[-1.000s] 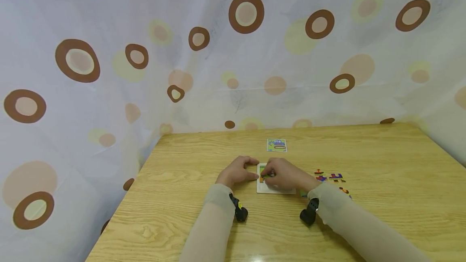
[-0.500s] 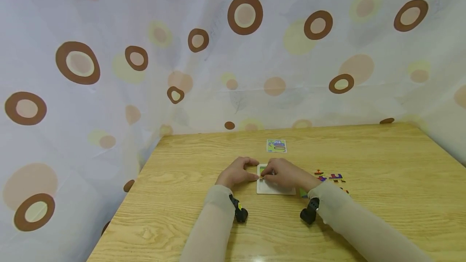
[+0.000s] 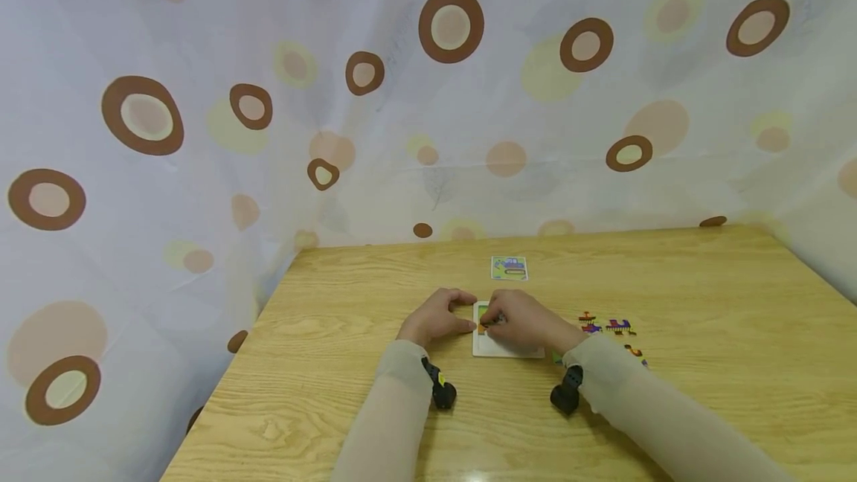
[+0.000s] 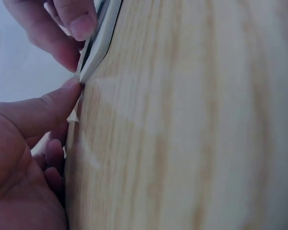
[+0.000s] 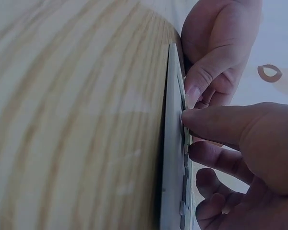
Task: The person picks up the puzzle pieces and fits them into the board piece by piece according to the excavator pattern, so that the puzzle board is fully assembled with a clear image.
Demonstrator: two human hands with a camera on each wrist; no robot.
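White rectangular puzzle tray lies on the wood-grained table. Inside, the right hand seems to pinch a thin greenish piece; the left hand, fingers spread, touches the rim. Fitting appears underway, the next move likely wanting careful alignment, then flat pressure. Multicoloured interlocking pieces wait rightward.

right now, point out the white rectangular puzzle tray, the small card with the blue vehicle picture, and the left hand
White rectangular puzzle tray (image 3: 497, 353), head view: its near rim.
Small card with the blue vehicle picture (image 3: 509, 268), head view: middle of its printed face.
Left hand (image 3: 437, 315), head view: back of the hand.
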